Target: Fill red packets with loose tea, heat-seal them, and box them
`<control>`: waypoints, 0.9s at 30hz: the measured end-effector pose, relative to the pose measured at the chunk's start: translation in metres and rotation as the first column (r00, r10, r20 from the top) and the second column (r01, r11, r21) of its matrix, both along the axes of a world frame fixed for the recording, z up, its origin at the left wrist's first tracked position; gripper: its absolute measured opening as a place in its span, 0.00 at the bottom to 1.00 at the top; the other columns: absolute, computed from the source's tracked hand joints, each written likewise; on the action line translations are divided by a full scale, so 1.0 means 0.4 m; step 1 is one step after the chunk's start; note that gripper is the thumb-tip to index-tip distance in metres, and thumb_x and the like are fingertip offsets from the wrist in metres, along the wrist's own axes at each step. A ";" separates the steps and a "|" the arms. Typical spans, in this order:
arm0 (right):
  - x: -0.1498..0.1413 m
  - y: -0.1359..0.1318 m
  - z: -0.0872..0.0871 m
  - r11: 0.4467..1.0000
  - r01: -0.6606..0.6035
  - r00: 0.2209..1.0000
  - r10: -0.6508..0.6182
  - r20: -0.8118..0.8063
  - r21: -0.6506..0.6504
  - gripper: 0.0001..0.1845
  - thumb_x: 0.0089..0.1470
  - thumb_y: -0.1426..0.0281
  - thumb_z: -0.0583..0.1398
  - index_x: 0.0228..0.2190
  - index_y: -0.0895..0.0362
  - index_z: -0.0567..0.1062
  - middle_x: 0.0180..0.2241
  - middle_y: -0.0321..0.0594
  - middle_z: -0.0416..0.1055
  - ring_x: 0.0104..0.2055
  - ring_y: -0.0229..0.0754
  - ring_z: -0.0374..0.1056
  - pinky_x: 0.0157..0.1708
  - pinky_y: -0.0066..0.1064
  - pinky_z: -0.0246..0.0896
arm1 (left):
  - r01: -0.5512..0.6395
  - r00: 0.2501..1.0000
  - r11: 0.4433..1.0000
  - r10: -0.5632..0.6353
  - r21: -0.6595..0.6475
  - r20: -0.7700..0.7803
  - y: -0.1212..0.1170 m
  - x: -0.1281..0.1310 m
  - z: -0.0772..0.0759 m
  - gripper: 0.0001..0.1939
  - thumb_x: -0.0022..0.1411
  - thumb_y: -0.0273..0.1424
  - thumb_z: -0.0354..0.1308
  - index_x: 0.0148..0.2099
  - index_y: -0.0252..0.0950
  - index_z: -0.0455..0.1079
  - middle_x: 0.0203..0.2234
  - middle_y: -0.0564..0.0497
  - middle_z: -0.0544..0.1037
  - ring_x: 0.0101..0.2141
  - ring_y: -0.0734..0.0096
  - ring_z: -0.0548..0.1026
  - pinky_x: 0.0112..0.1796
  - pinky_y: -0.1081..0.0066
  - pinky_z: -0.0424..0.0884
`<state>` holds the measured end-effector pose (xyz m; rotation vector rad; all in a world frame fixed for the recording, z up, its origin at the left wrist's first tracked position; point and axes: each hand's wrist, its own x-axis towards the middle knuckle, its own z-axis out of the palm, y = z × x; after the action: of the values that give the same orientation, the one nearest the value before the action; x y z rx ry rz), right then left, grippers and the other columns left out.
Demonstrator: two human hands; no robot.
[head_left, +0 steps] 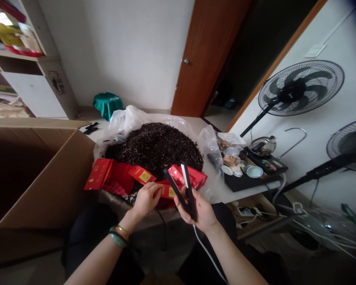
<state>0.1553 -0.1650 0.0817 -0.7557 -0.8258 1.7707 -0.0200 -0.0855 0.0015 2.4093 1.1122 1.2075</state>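
My right hand [200, 209] is wrapped round a black flat iron [191, 196], whose two arms are spread in a V with a pale plate inside one. A white cord runs down from its lower end. Fingers bent together, my left hand [148, 198] grips the left end of a small red packet [167, 192] with a yellow label. Just beyond lies another red packet [142, 174]. A large heap of dark dried tea leaves [160, 146] rises behind, inside clear plastic sheeting [127, 118]. Red packets [118, 176] are gathered at its left, and a row of packets [198, 177] lies right.
An open cardboard box [74, 166] stands at the left. On the table's right are small dishes [254, 171], a black tea tray [249, 182] and a glass pot [262, 145]. An open drawer [255, 221] sits below. Two fans [299, 89] stand at the right.
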 end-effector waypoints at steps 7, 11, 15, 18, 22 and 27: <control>-0.008 0.007 -0.021 0.998 0.037 0.999 -0.037 -0.014 -0.050 0.25 0.49 0.45 0.58 0.27 0.53 0.63 0.20 0.31 0.68 0.10 0.29 0.50 0.08 0.21 0.35 | 0.004 1.000 1.000 -0.004 -0.002 -0.008 -0.001 -0.002 -0.002 0.10 0.62 0.25 0.52 0.40 0.36 0.74 0.30 0.47 0.78 0.33 0.67 0.77 0.36 0.70 0.74; -0.007 0.014 -0.029 0.999 -0.020 0.999 0.021 0.034 -0.028 0.25 0.52 0.45 0.56 0.28 0.55 0.67 0.12 0.28 0.59 0.10 0.30 0.46 0.09 0.22 0.34 | 0.007 1.000 1.000 -0.007 0.000 -0.017 -0.001 -0.003 -0.003 0.10 0.62 0.25 0.51 0.40 0.35 0.74 0.30 0.47 0.78 0.32 0.67 0.76 0.35 0.71 0.74; -0.004 0.022 -0.045 0.999 0.036 0.999 -0.037 -0.013 -0.033 0.22 0.51 0.48 0.59 0.29 0.55 0.69 0.13 0.28 0.60 0.10 0.29 0.45 0.09 0.22 0.33 | 0.006 1.000 1.000 -0.006 0.003 -0.023 0.000 -0.004 -0.005 0.11 0.62 0.25 0.51 0.40 0.36 0.74 0.29 0.48 0.78 0.32 0.69 0.76 0.35 0.71 0.73; -0.002 0.029 -0.058 0.992 0.119 0.992 -0.121 -0.044 -0.051 0.19 0.49 0.52 0.64 0.28 0.54 0.68 0.16 0.28 0.61 0.11 0.29 0.47 0.09 0.21 0.34 | 0.008 1.000 1.000 -0.008 0.002 -0.019 0.000 -0.004 -0.008 0.10 0.62 0.25 0.51 0.41 0.36 0.74 0.30 0.48 0.78 0.32 0.68 0.76 0.35 0.71 0.73; 0.001 0.036 -0.066 0.980 0.187 0.979 -0.192 -0.068 -0.068 0.19 0.47 0.55 0.67 0.25 0.55 0.67 0.18 0.29 0.63 0.13 0.28 0.50 0.09 0.20 0.34 | 0.014 1.000 1.000 -0.014 0.021 -0.010 0.000 -0.003 -0.010 0.09 0.63 0.25 0.51 0.40 0.35 0.73 0.30 0.47 0.78 0.32 0.67 0.76 0.34 0.70 0.73; 0.013 0.042 -0.078 0.981 0.182 0.983 -0.184 -0.021 -0.068 0.21 0.46 0.53 0.66 0.25 0.56 0.67 0.13 0.28 0.60 0.11 0.27 0.48 0.09 0.20 0.35 | 0.019 1.000 0.999 -0.019 0.037 -0.019 -0.001 -0.003 -0.007 0.09 0.63 0.25 0.51 0.40 0.35 0.73 0.30 0.48 0.78 0.31 0.68 0.76 0.35 0.71 0.73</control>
<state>0.1605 -0.1482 0.0504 -0.8226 -0.6612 1.6461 -0.0211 -0.0860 -0.0011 2.4576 1.0789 1.2130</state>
